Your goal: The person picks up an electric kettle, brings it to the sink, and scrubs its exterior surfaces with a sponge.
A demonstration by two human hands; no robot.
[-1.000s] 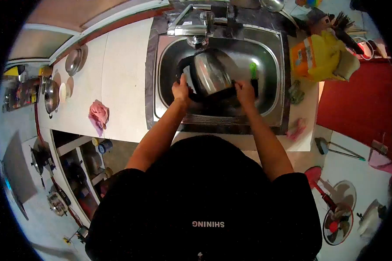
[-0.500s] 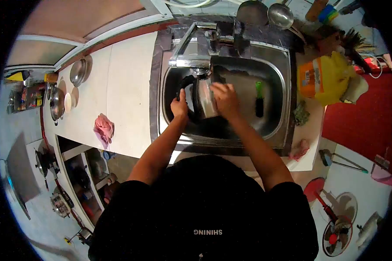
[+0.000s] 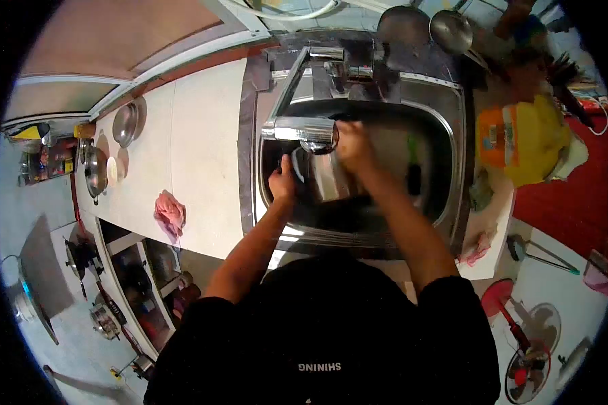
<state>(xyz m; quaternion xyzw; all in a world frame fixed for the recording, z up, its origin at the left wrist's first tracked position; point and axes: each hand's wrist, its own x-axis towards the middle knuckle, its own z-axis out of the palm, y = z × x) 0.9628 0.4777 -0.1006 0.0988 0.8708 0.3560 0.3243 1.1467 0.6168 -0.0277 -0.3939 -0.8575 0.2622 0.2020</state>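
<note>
My left hand [image 3: 283,181] is closed around the dark handle of a shiny metal jug [image 3: 330,179], which lies tilted in the sink beneath the faucet [image 3: 302,128]. My right hand [image 3: 355,147] is raised above the jug, its fingers curled at the right end of the chrome faucet head; motion blurs it somewhat. The jug's top is hidden under the faucet. A green-handled brush [image 3: 413,165] with dark bristles rests inside the steel sink [image 3: 456,155], right of my right forearm.
Pink cloth [image 3: 170,214] and metal lids [image 3: 125,125] lie on the left counter. Right of the sink are a green scrubber [image 3: 480,192], a yellow-orange bag [image 3: 520,142] and another pink cloth [image 3: 478,248]. A ladle [image 3: 451,32] is behind the sink. A fan [image 3: 525,371] stands lower right.
My right hand has moved from the jug's side up to the end of the faucet head. My left hand keeps its hold on the jug. The whole view has shifted slightly.
</note>
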